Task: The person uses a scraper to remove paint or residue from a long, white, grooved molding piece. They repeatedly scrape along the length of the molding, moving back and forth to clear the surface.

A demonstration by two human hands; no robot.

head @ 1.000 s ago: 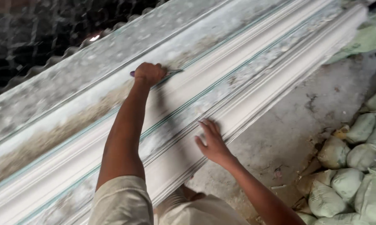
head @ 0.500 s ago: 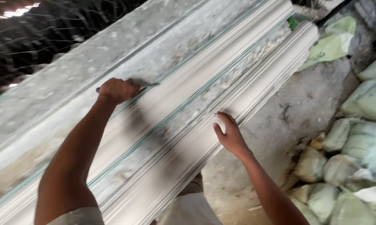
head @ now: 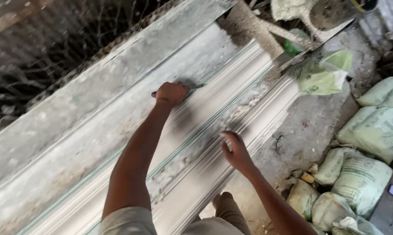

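Observation:
A long white plaster cornice moulding (head: 231, 87) runs diagonally across the view from lower left to upper right. My left hand (head: 171, 93) is closed around a small tool with a dark handle (head: 154, 94), pressed against the moulding's upper channel. My right hand (head: 236, 151) rests with fingers spread on the lower ridges of the moulding, holding nothing. Rough crumbly plaster (head: 244, 111) lies in the groove between my two hands.
Several pale green filled sacks (head: 370, 130) are piled on the concrete floor (head: 301, 139) at the right. A crumpled green bag (head: 322, 74) lies by the moulding's far end. Dark wire mesh (head: 52, 52) fills the upper left. My knee (head: 227, 209) shows below.
The view has swung so the moulding's far end and more sacks show. My left hand with the tool has slid along the upper channel; my right hand has shifted along the lower ridges.

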